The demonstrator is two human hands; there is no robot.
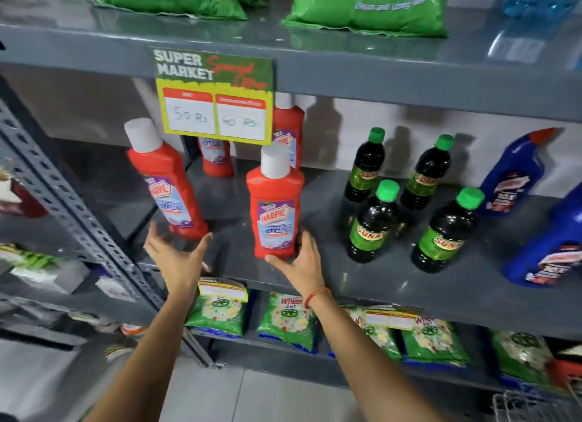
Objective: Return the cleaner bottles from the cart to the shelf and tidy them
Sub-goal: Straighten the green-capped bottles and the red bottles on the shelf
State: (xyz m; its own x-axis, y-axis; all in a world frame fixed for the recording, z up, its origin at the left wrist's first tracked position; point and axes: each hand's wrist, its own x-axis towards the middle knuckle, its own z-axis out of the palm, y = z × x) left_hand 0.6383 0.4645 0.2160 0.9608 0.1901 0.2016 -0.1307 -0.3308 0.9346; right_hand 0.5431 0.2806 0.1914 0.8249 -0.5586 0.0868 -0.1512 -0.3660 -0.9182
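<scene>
Two red Harpic cleaner bottles with white caps stand at the front of the grey middle shelf (393, 283). The left bottle (167, 182) leans to the left, and my left hand (178, 254) is spread open just below its base, fingers apart. The right bottle (275, 207) stands upright, and my right hand (299, 261) cups its base with thumb under and fingers at its right side. Two more red bottles (288, 128) stand behind, partly hidden by the price sign (214, 97).
Several dark bottles with green caps (373, 223) stand right of the red ones, then blue cleaner bottles (513, 175) at the far right. Green detergent bags (286, 320) fill the shelf below and the one above. A slotted metal upright (63, 207) runs on the left. A wire cart corner (535, 406) shows bottom right.
</scene>
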